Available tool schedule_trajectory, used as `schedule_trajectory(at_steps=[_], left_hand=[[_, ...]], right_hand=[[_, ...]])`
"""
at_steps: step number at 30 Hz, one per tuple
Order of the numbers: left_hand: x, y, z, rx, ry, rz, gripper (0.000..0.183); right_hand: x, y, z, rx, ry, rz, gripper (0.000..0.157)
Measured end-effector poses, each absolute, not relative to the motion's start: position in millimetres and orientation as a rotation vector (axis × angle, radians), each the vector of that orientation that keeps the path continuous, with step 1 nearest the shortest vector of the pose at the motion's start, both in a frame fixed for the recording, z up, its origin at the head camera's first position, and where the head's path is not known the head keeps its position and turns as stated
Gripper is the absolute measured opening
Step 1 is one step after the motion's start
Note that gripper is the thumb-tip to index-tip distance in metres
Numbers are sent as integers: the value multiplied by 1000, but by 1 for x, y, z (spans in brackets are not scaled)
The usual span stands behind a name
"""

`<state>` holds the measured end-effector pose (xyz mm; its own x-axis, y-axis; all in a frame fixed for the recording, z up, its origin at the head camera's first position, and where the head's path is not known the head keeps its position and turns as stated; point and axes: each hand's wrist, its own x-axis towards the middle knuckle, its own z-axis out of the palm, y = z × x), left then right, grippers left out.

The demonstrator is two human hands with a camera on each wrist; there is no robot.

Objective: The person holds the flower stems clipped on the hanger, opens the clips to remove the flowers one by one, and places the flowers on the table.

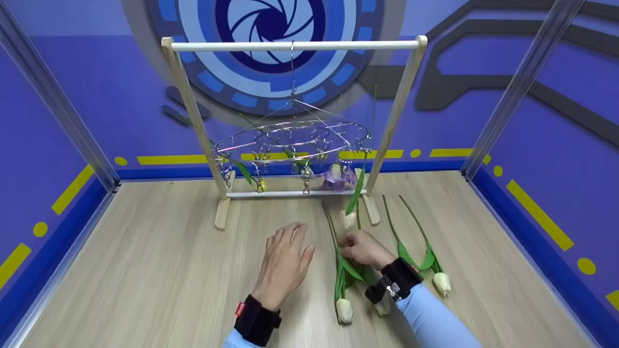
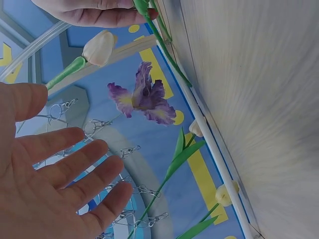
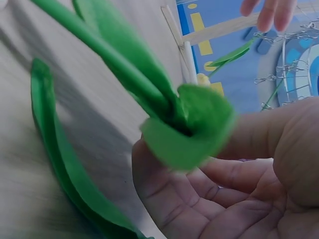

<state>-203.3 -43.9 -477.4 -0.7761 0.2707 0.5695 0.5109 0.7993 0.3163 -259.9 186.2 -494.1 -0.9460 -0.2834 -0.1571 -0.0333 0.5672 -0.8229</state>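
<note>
The right hand (image 1: 365,249) pinched a green-stemmed, artificial-looking tulip (image 3: 114,62) between thumb and fingers just above the tabletop, probably near the leaf base because the stem offered a firm hold there; its thin end pointed to twelve o'clock. At nine o'clock from it, the left hand (image 1: 285,261) held nothing, fingers apart and extended, perhaps to avoid brushing the stems.

At eleven o'clock stood a pale wooden frame (image 1: 396,106). A round, silvery wire clip hanger (image 1: 290,145) hung from its white top rod (image 1: 232,46), which left the clips clear of the tabletop. One clipped white tulip (image 1: 347,220) hung bloom-down, likely because its stem was gripped; a ruffled purple flower (image 1: 337,178) hung behind.

A loose cream tulip (image 1: 344,311) lay at seven o'clock, and another cream tulip (image 1: 441,283) at four, stems toward the frame, presumably for easy pinching.
</note>
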Motion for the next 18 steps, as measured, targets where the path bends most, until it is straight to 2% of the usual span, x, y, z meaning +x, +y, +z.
schedule_trajectory(at_steps=[4,18], left_hand=[[-203,-44,-479,-585,-2473,-628,42],[-204,-42,-480,-579,-2479,-618,42]], right_hand=[[-262,181,-496,-226,2565,-1286,14],[-271,170,-499,-169,2653,-1192,23]])
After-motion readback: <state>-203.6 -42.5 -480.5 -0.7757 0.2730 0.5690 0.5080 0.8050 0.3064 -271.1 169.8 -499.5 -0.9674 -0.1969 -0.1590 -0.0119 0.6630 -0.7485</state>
